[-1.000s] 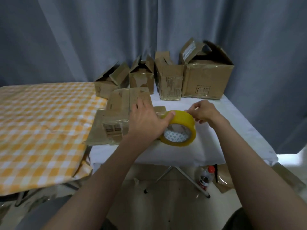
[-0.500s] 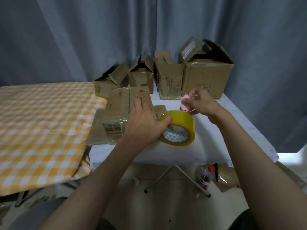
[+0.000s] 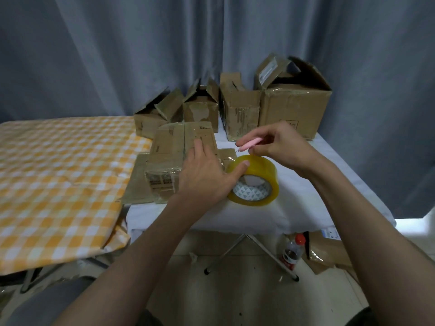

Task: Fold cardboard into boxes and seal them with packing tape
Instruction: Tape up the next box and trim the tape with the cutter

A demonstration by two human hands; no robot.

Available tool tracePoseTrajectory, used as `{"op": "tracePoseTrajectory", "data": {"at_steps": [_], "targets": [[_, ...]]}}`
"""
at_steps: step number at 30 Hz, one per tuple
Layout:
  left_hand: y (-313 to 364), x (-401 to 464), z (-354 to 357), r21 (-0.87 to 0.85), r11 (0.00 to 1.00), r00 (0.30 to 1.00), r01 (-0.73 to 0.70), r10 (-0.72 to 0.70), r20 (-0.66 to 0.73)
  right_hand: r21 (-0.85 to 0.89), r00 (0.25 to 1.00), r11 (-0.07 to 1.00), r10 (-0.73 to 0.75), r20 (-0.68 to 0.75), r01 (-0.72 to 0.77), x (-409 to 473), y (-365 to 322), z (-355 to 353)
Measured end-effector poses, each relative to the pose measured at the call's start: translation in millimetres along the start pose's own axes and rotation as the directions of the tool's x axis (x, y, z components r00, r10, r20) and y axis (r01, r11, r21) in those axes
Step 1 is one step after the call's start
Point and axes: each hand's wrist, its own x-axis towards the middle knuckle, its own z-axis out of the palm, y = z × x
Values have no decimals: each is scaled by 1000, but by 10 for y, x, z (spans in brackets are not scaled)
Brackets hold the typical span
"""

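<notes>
A small cardboard box (image 3: 173,156) wrapped in clear tape lies on the white table (image 3: 294,203), on top of flat cardboard (image 3: 136,187). My left hand (image 3: 204,172) rests on the box's right end, its thumb pressing the top of a yellow tape roll (image 3: 255,182) that stands on edge beside it. A short stretch of tape runs from the roll to the box. My right hand (image 3: 280,147) holds a small pink cutter (image 3: 249,144) just above the roll, its tip pointing left at the tape.
Several open-topped cardboard boxes (image 3: 294,109) stand along the back of the table against a grey curtain. An orange checked cloth (image 3: 58,184) covers the surface to the left. Below the table lie a drinks bottle (image 3: 293,252) and cardboard scraps (image 3: 327,252) on the floor.
My right hand has picked up the pink cutter from the table, lifted it and brought it over the roll. My left hand has stayed on the box and roll.
</notes>
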Motion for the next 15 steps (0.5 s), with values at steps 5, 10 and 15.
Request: {"op": "tracePoseTrajectory", "data": {"at_steps": [5,10,15], "targets": [[5,-19,-4,0,1000,1000,-8,8,-18,51,1000,999,11,-24,-10,19,-25,47],[6,-39,20,-1,1000,999,-7,7,-32,-48,995,997,-70,-74,66,102,-65,102],[-22,-31,38,-1,1000,1000,-14,14,-27,-97,979,975,-199,32,201,155,-89,57]]}}
